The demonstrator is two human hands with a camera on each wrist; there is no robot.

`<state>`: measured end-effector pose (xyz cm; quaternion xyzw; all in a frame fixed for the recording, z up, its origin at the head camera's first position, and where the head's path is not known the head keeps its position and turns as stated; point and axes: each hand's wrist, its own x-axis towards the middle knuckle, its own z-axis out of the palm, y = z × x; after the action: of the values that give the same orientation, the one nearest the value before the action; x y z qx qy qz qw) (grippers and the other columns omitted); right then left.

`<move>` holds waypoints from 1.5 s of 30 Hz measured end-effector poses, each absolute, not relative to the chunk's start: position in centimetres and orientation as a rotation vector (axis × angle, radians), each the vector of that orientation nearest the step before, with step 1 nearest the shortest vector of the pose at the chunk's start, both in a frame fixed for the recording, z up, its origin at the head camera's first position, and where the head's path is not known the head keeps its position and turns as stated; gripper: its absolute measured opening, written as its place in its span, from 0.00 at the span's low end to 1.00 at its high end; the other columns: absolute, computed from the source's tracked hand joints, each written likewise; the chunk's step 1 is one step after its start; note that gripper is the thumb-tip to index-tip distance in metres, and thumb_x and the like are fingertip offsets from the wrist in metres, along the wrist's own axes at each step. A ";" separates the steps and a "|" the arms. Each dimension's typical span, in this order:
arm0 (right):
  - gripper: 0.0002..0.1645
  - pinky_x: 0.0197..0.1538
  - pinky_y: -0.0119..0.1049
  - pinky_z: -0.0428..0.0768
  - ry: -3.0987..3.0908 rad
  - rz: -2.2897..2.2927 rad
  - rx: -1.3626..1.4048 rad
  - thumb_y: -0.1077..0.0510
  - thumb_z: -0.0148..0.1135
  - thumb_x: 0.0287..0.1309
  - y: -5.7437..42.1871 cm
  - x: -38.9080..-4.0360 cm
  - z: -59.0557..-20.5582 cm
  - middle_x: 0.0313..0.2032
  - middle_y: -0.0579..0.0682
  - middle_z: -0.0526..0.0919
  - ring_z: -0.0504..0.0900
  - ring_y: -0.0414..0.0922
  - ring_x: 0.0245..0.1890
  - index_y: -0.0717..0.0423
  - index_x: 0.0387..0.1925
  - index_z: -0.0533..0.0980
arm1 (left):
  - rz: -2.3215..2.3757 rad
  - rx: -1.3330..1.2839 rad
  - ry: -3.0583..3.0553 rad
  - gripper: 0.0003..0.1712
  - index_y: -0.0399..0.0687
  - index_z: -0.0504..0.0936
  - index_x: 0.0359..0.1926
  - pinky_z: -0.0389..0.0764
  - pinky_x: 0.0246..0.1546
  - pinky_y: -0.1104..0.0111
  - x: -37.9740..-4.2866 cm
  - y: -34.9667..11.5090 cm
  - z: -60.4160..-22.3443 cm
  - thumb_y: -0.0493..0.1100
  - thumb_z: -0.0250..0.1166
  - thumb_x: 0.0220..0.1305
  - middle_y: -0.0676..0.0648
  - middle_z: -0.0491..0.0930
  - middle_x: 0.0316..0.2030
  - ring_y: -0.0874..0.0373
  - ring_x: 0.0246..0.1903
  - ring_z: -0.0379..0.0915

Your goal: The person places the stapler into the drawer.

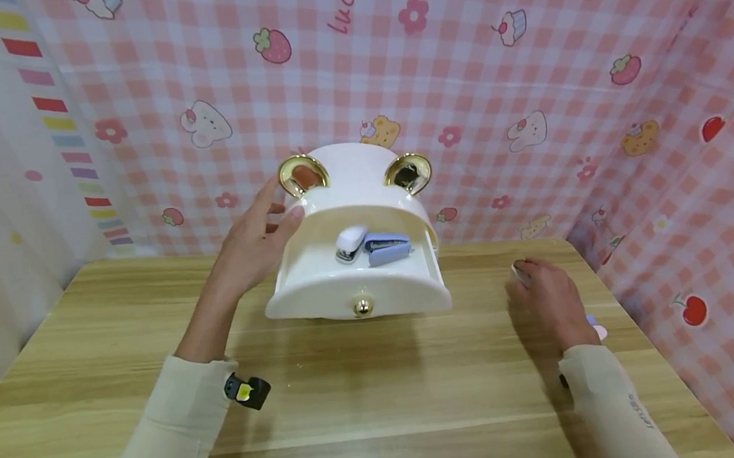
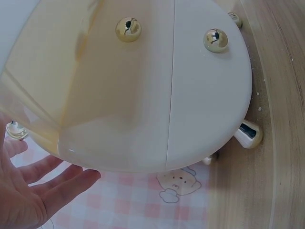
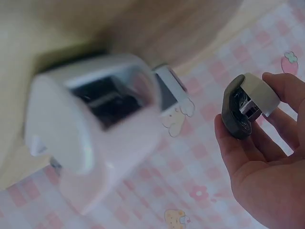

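A white storage box (image 1: 355, 176) with gold-rimmed ears stands in the middle of the table. Its upper drawer (image 1: 320, 297) is pulled out, and a white mini stapler (image 1: 351, 243) and a blue mini stapler (image 1: 388, 247) lie inside. My left hand (image 1: 254, 241) is at the box's left side, fingers extended by the gold ear and thumb at the drawer opening. Over on the right, my right hand (image 1: 550, 297) pinches a small white stapler with a dark base (image 3: 248, 102) between thumb and fingers. In the left wrist view, gold knobs (image 2: 128, 29) show on the drawer fronts.
Close to the right wrist camera is a blurred pale pink stapler (image 3: 100, 124), with a grey-and-white object (image 3: 170, 90) behind it. In the head view, pink and blue edges (image 1: 598, 329) peek out beside my right wrist. A pink checked cloth (image 1: 329, 81) hangs behind the table.
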<state>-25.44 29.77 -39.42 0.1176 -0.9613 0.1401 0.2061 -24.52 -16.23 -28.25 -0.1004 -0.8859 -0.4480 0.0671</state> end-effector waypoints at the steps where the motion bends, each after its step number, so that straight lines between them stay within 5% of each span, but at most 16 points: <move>1: 0.19 0.50 0.64 0.77 -2.666 0.389 0.331 0.68 0.66 0.57 29.7 -25.4 -39.2 0.52 0.71 0.80 0.80 0.70 0.49 0.73 0.50 0.81 | -1.351 -0.303 -2.670 0.45 0.68 0.41 0.82 0.72 0.59 0.42 -24.5 -16.2 -28.2 0.71 0.47 0.73 0.39 0.69 0.66 0.41 0.63 0.70; 30: 0.16 0.48 0.63 0.78 -2.468 0.414 0.362 0.68 0.68 0.61 27.3 -25.4 -33.4 0.53 0.71 0.80 0.79 0.68 0.49 0.76 0.48 0.81 | -1.346 -0.306 -2.669 0.45 0.68 0.41 0.82 0.71 0.60 0.41 -24.5 -16.3 -28.2 0.70 0.48 0.73 0.39 0.68 0.66 0.42 0.63 0.70; 45: 0.14 0.48 0.61 0.79 -2.277 0.440 0.481 0.71 0.70 0.55 25.4 -25.0 -30.1 0.50 0.69 0.83 0.81 0.68 0.45 0.73 0.44 0.84 | -1.355 -0.307 -2.665 0.45 0.68 0.42 0.82 0.71 0.60 0.42 -24.4 -16.3 -28.2 0.71 0.47 0.73 0.39 0.69 0.66 0.42 0.63 0.70</move>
<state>-25.02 25.45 -30.08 0.1880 -0.8904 0.1720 0.3771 -24.41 -16.31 -28.19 -0.1021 -0.8847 -0.4497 0.0680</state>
